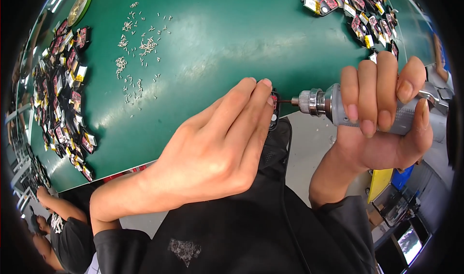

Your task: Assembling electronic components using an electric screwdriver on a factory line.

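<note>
My right hand (384,100) is wrapped round the grey body of an electric screwdriver (333,102), which lies sideways in the picture. Its thin bit reaches left to a small black device (274,111) with a red circuit board. My left hand (217,139) covers most of that device, its fingers pressed together along it at the table's front edge. Whether the bit sits in a screw is too small to tell. Many tiny silver screws (149,44) lie scattered in loose heaps on the green table (217,37), beyond my left hand.
Black device halves with red boards and silver battery packs (72,100) are piled along the table's left side. More such devices (360,6) lie at the far right. A round dish (78,8) stands at the far left corner. Another person (67,230) sits at the lower left.
</note>
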